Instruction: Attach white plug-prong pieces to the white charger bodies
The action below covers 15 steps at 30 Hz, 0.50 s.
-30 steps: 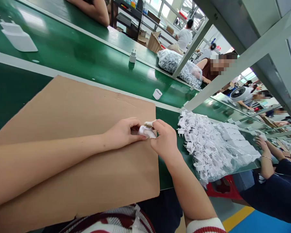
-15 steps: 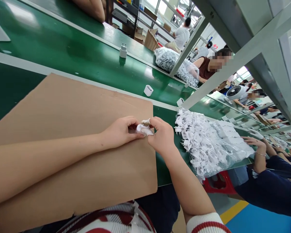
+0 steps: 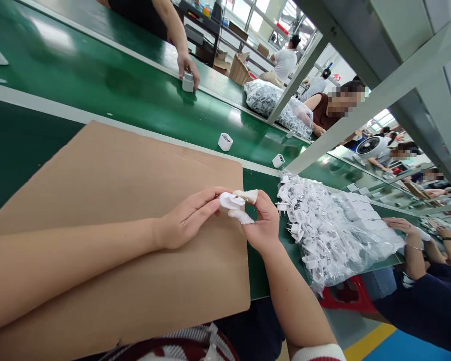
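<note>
While the left hand (image 3: 188,219) holds a white charger part (image 3: 230,201), the right hand (image 3: 263,224) pinches it between white-covered fingertips (image 3: 247,195) above the cardboard sheet (image 3: 135,175), near its right edge. Beyond that edge, bagged plug adapters (image 3: 323,220) lie heaped!

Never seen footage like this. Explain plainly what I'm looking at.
No machine here: these are a person's own hands, seen by a camera worn on their head. The left hand holds a small white piece; the right hand, with white covers on thumb and a finger, meets it. Beneath them lies a cardboard sheet on a green table. To the right sits a clear bag of white plug pieces. Beyond, white blocks sit on a green strip, and a co-worker's hand is on another.
</note>
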Motion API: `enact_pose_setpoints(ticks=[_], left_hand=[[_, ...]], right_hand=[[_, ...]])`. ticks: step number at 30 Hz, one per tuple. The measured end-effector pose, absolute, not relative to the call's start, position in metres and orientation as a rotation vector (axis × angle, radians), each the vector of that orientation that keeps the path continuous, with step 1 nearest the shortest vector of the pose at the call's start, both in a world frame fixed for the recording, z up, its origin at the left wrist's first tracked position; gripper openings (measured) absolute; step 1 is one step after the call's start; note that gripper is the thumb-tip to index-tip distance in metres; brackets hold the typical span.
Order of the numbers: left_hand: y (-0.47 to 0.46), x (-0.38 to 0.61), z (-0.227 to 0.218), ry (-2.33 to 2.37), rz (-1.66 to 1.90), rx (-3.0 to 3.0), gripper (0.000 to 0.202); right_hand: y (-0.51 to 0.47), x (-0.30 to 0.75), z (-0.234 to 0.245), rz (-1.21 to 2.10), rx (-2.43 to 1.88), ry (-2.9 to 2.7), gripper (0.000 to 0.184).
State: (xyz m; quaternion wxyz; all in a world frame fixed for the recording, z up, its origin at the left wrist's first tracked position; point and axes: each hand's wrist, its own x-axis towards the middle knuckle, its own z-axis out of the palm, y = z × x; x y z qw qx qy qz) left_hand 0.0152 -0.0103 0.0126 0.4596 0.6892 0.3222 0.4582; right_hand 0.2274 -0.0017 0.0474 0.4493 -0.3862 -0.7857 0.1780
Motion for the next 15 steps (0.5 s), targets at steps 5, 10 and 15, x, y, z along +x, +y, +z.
enact_pose_setpoints(ticks=[5, 10, 15], left_hand=[[-0.017, 0.022, 0.019, 0.872, 1.213, 1.75, 0.042], [-0.024, 0.024, 0.032, 0.983, 1.252, 1.679, 0.048], [-0.032, 0.025, 0.042, 0.979, 1.338, 1.622, 0.055]], right_hand=[[-0.011, 0.223, 0.048, 0.247, -0.916, -1.992, 0.016], [-0.02, 0.218, 0.049, 0.109, -0.8, -2.036, 0.02], [-0.028, 0.215, 0.048, 0.157, -0.785, -1.975, 0.031]])
